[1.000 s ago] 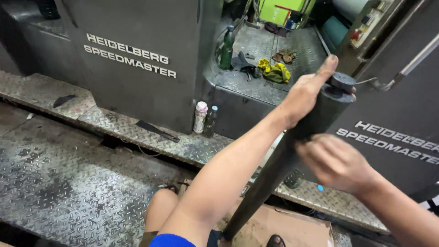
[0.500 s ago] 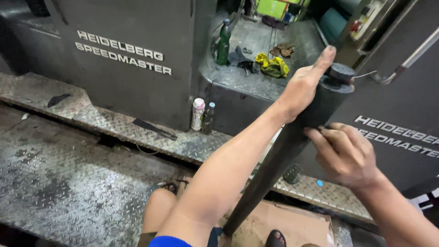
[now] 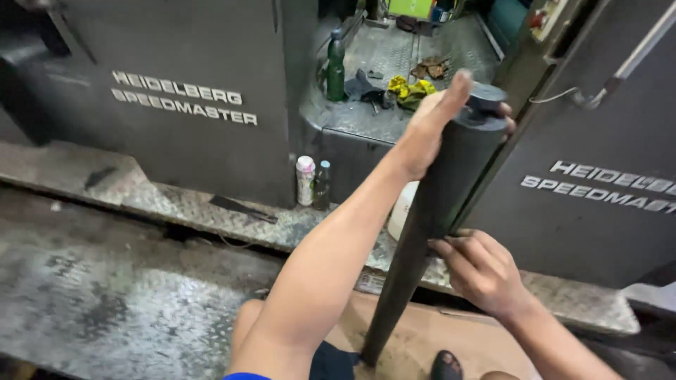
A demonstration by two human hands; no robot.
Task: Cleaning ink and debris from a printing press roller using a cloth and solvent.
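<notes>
The person is sitting low on a sheet of cardboard (image 3: pixel 415 331) laid on the metal floor (image 3: pixel 105 309), holding a long dark roller (image 3: pixel 429 218) that is standing tilted in front of them. Its foot is resting on the cardboard between the person's legs, and its capped top is leaning away toward the gap between two big dark grey machine cabinets (image 3: pixel 190 91).

The left hand (image 3: pixel 429 123) is wrapping round the top of the roller, thumb stretching up along one side and fingers curling round the far side just under the cap. The right hand (image 3: pixel 479 267) is pressing against the roller about midway down, fingers bent and fingertips touching its surface; it looks more like a light, partly closed touch than a full grip.

By the look of it, the step in hand is steadying the roller upright while working on or checking its surface at the middle. The next move probably calls for the top hand keeping the roller from sliding or tipping, while the lower hand shifts along it or turns it.

Behind, a green bottle (image 3: pixel 336 63), a dark rag and yellow gloves (image 3: pixel 412 90) are lying on a raised step, and a white spray can (image 3: pixel 305 180) with a small bottle (image 3: pixel 322 184) beside it is standing at the foot of the cabinet.
</notes>
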